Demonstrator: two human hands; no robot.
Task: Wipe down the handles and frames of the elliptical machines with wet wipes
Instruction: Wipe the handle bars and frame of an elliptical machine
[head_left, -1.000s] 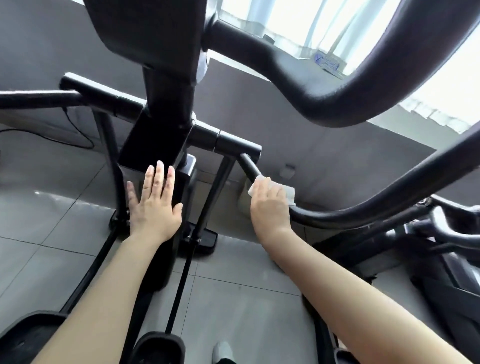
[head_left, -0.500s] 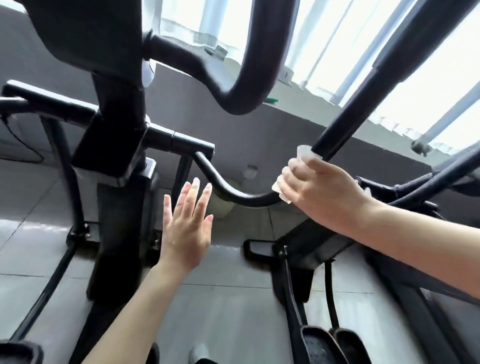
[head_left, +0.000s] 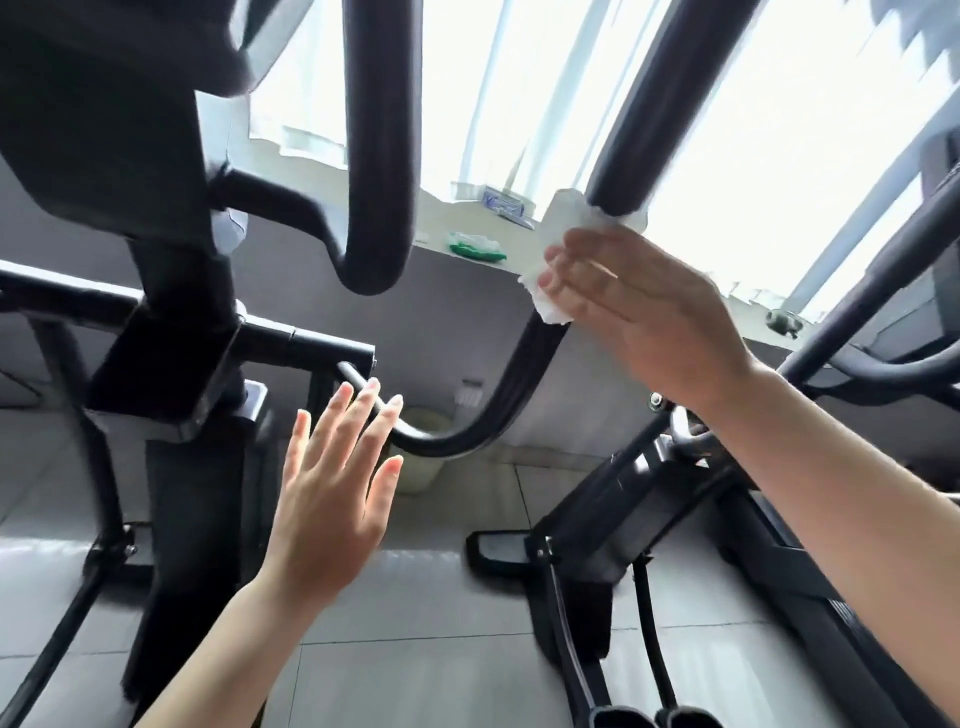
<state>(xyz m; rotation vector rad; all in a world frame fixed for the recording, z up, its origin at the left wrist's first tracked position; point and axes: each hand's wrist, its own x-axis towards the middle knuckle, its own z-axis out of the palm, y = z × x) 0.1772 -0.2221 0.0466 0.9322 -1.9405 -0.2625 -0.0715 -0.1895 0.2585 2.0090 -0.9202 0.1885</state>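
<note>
**Q:** What did the step in hand require, as judged from the head view?

**A:** The wet wipe (head_left: 558, 270) lay wrapped round the padded right handle (head_left: 641, 104) of the elliptical machine (head_left: 156, 156), at the lower end of the grip where it meets the bare curved bar (head_left: 524, 369). Done well, the stroke would run the full length of the grip with the wipe encircling the tube, so that the far side is cleaned as well as the near. Even pressure matters; a loose wipe slides without lifting grime.

**Q:** How were the hands disposed?

**A:** The right hand (head_left: 639, 312) pressed the wipe against the handle. Its fingers looked nearly straight, though motion blur hid how far the thumb curled behind the tube. The left hand (head_left: 332, 499) hovered spread and flat, fingers extended, holding nothing. It was near the lower curved bar, but contact could not be confirmed.

**Q:** What else appeared?

**A:** A green-and-white object (head_left: 475, 245) rested on the window ledge (head_left: 519, 260), and a neighbouring machine (head_left: 649, 493) stood at right.
</note>
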